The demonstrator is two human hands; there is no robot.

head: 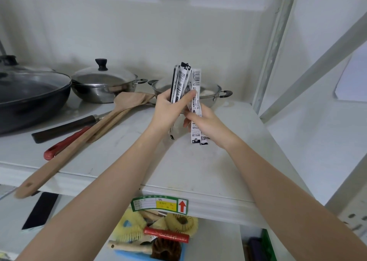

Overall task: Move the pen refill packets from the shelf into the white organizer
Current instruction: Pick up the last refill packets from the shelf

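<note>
Several long, narrow black-and-white pen refill packets stand upright in a bunch above the white shelf. My left hand grips the bunch around its middle, thumb across the front. My right hand holds one white packet with a barcode at the right side of the bunch, touching the others. The packets' lower ends hang below both hands. No white organizer is in view.
On the shelf to the left lie wooden spatulas, a knife with a dark handle and a red-handled tool, behind them a dark wok and two lidded steel pots. Below is a blue bin of brushes and a phone.
</note>
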